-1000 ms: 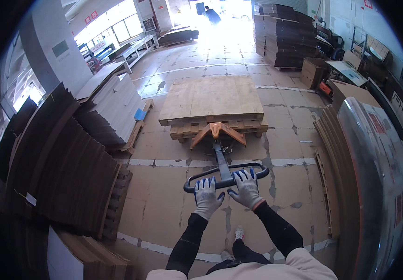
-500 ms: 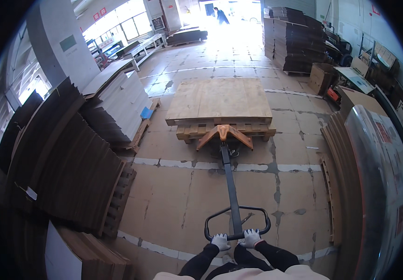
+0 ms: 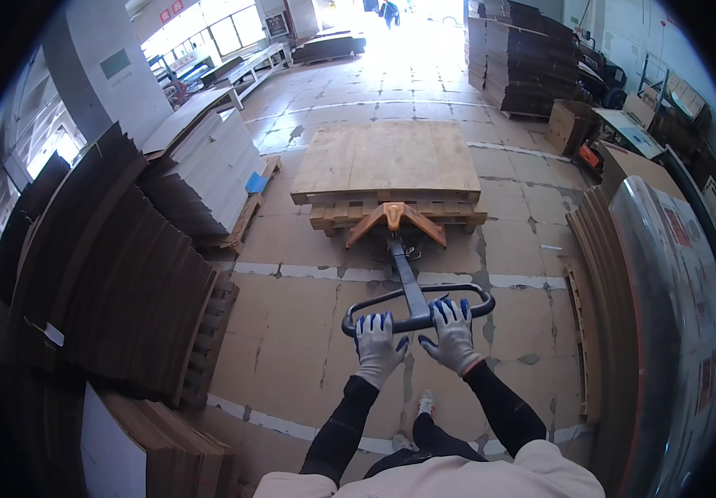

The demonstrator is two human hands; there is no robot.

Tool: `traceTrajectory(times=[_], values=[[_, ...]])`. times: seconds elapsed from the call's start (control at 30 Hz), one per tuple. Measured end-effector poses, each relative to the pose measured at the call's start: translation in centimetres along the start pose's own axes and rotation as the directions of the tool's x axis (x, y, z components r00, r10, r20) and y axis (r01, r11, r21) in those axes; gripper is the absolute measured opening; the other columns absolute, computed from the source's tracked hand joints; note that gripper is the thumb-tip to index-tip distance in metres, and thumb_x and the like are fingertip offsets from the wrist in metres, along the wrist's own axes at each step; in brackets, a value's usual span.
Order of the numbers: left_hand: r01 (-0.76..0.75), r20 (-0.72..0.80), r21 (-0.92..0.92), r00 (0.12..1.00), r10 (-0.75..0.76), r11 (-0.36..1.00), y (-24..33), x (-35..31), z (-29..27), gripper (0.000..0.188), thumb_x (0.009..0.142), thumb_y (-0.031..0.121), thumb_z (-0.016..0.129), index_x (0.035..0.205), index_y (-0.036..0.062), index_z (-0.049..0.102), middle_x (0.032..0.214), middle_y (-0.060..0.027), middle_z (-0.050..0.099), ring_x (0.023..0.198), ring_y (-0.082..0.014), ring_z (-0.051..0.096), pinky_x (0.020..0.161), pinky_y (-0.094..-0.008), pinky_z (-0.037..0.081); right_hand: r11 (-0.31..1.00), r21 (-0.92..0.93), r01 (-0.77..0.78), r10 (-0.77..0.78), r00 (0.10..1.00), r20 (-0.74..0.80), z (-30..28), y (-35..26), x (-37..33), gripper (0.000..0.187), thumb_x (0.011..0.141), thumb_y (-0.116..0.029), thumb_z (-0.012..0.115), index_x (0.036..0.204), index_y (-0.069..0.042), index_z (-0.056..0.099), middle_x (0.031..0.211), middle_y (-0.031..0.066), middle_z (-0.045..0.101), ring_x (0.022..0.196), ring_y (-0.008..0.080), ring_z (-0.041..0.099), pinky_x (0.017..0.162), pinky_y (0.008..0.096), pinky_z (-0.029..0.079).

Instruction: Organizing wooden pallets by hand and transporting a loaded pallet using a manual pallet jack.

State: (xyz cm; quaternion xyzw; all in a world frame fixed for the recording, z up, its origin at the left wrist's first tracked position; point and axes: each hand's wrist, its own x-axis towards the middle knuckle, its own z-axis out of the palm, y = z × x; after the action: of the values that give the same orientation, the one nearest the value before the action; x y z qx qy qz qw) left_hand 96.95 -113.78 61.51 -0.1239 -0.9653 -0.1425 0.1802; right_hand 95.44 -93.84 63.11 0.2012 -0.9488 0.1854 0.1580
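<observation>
An orange pallet jack (image 3: 393, 217) with a dark shaft stands ahead of me. Its loop handle (image 3: 418, 322) is raised towards me. My left hand (image 3: 377, 349), in a light glove with blue fingertips, has its fingers over the handle's near bar, left of the shaft. Just right of the shaft my right hand (image 3: 455, 339), gloved alike, holds the same bar. Both thumbs stick out below it, towards each other. A wooden pallet (image 3: 457, 217) sits over the jack's forks, which are hidden, and a wide plywood-topped platform (image 3: 387, 162) rests on it.
Tall stacks of dark cardboard (image 3: 109, 274) and white sheets (image 3: 204, 178) line the left. On the right stand a plastic-wrapped stack (image 3: 665, 307) and a cardboard box (image 3: 569, 129). More dark stacks (image 3: 520, 66) rise farther back. A person (image 3: 389, 13) is near the bright doorway.
The handle has swung up, and both my hands have risen with it, still on the bar. My feet show more now. The load looks much the same. The distant person has shifted slightly.
</observation>
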Motion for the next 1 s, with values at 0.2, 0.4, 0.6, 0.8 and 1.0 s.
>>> traceTrajectory(times=[0.2, 0.4, 0.6, 0.8, 1.0], values=[[0.061, 0.115, 0.005, 0.991, -0.062, 0.998, 1.1, -7.6, 4.4, 0.081, 0.068, 0.041, 0.076, 0.132, 0.0008, 0.045, 0.123, -0.0201, 0.049, 0.121, -0.0386, 0.043, 0.108, -0.0564, 0.025, 0.999, 0.007, -0.036, 0.035, 0.992, 0.117, 4.1, -0.2, -7.9, 0.087, 0.069, -0.042, 0.075, 0.136, 0.002, 0.041, 0.136, 0.0217, 0.043, 0.132, 0.0392, 0.034, 0.112, 0.0627, 0.011], [0.026, 0.733, 0.032, 0.679, -0.041, 0.999, 0.4, -20.3, 13.6, 0.091, 0.068, 0.052, 0.071, 0.136, -0.0007, 0.042, 0.128, -0.0233, 0.049, 0.123, -0.0403, 0.045, 0.107, -0.0521, 0.032, 0.993, -0.077, -0.090, 0.119, 0.743, 0.659, 15.4, 2.3, -22.9, 0.089, 0.072, -0.051, 0.069, 0.139, 0.000, 0.039, 0.142, 0.0221, 0.040, 0.135, 0.0412, 0.033, 0.111, 0.0621, 0.015], [0.028, 0.840, -0.047, 0.543, 0.024, 0.999, -2.2, -15.5, 13.7, 0.065, 0.073, 0.050, 0.068, 0.114, -0.0001, 0.057, 0.108, -0.0197, 0.062, 0.105, -0.0345, 0.061, 0.094, -0.0458, 0.046, 0.993, 0.031, -0.114, 0.057, 0.692, 0.720, 15.3, 4.0, -18.1, 0.077, 0.075, -0.053, 0.066, 0.128, 0.000, 0.050, 0.125, 0.0209, 0.056, 0.119, 0.0350, 0.052, 0.101, 0.0536, 0.036], [-0.072, 0.599, -0.055, 0.796, 0.091, 0.996, -0.1, -7.0, 3.1, 0.069, 0.074, 0.049, 0.069, 0.119, -0.0014, 0.055, 0.110, -0.0186, 0.061, 0.107, -0.0337, 0.057, 0.095, -0.0441, 0.043, 0.991, 0.064, 0.120, -0.135, 0.888, 0.439, 5.9, 3.8, -10.1, 0.077, 0.077, -0.052, 0.065, 0.125, 0.006, 0.050, 0.122, 0.0230, 0.057, 0.117, 0.0360, 0.052, 0.103, 0.0512, 0.034], [-0.071, 0.019, -0.036, 0.997, 0.072, 0.997, 1.3, 1.7, -1.8, 0.081, 0.069, 0.039, 0.075, 0.132, -0.0019, 0.044, 0.118, -0.0200, 0.052, 0.117, -0.0373, 0.046, 0.105, -0.0516, 0.031, 0.997, 0.005, 0.072, -0.072, 0.997, 0.007, -0.6, 1.5, 1.1, 0.080, 0.071, -0.042, 0.074, 0.130, 0.004, 0.047, 0.126, 0.0201, 0.050, 0.126, 0.0364, 0.041, 0.112, 0.0551, 0.020]])
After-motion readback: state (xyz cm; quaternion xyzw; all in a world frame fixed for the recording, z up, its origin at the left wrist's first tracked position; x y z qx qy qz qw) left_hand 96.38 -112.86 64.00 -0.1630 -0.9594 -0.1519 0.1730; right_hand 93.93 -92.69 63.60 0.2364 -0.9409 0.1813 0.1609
